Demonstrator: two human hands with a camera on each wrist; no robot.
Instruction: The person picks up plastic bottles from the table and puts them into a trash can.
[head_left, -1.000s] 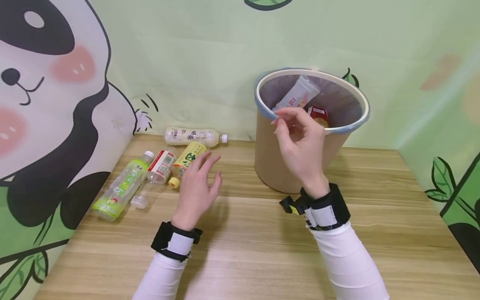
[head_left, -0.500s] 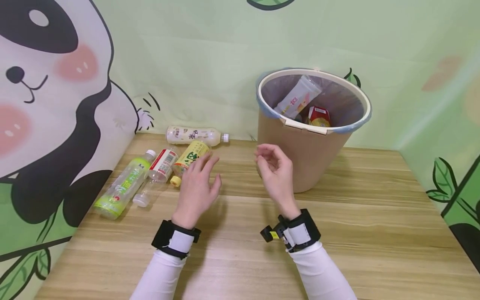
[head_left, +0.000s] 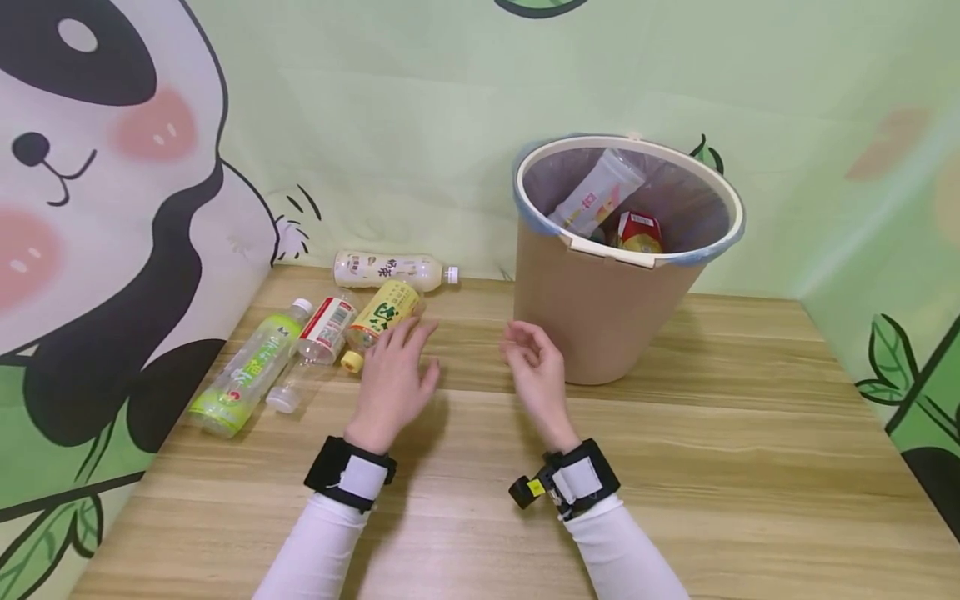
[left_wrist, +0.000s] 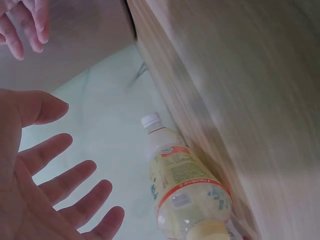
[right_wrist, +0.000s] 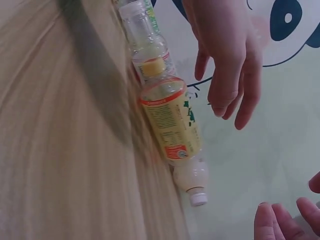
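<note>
My left hand [head_left: 390, 383] hovers just in front of a plastic bottle with a yellow label and yellow cap [head_left: 385, 308]; in the left wrist view its fingers [left_wrist: 75, 175] are spread and hold nothing. Beside that bottle lie a clear bottle with a red and white label [head_left: 327, 330] and a clear bottle with a green label [head_left: 251, 371]. Behind them a cream-coloured bottle with a white cap [head_left: 390, 272] lies along the wall. My right hand [head_left: 537, 375], loosely curled and holding nothing visible, is over the table in front of the bin.
A tan trash bin [head_left: 592, 317] with a liner stands at the back right. Inside it are a clear plastic pouch [head_left: 600, 192] and a red and yellow packet [head_left: 640, 232]. A printed panda cloth [head_left: 420, 125] covers the walls around the wooden table [head_left: 750, 483].
My right hand has come away from the bin's rim, down and to the left, towards the table. The left hand has stayed almost in place by the bottles.
</note>
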